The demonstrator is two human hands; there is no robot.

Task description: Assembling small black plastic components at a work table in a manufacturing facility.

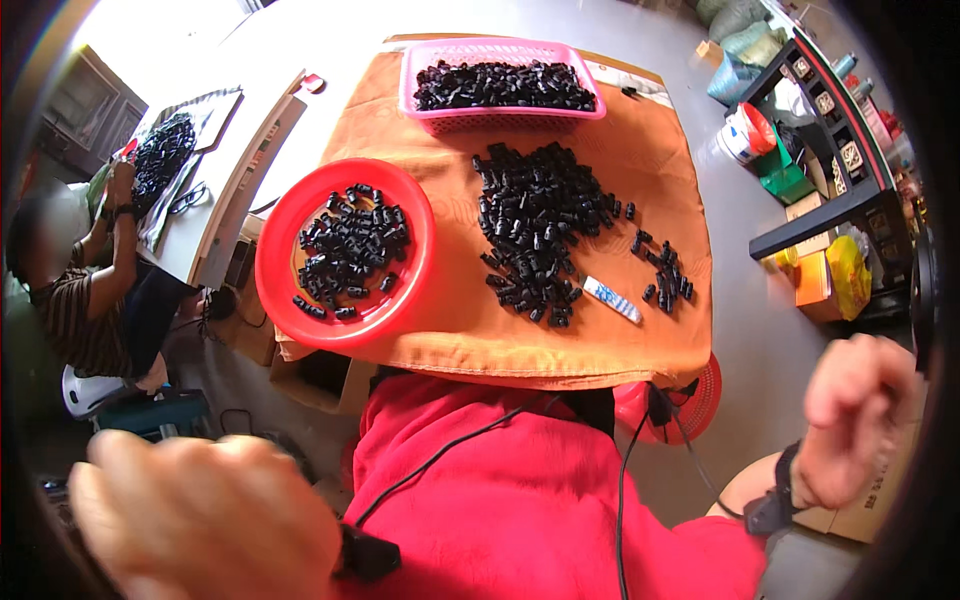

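My left hand point(205, 510) is raised at the lower left, away from the table. Its fingers are bent and smeared by motion, and the palm side is hidden. Out at the right edge, my right hand point(855, 420) is held up beside the table, blurred too; nothing shows in it. Small black cylindrical parts lie in a big heap point(535, 225) mid-table, with a smaller cluster point(668, 272) to its right. A round red tray point(275, 225) holds more of them. Between heap and cluster lies a small blue-and-white strip point(612, 299).
A pink basket point(505, 122) full of black parts stands at the far side of the orange tablecloth point(450, 350). Cables point(622, 500) hang over my red clothing. Another person point(85, 290) works at a white table on the left. A dark shelf point(815, 225) stands right.
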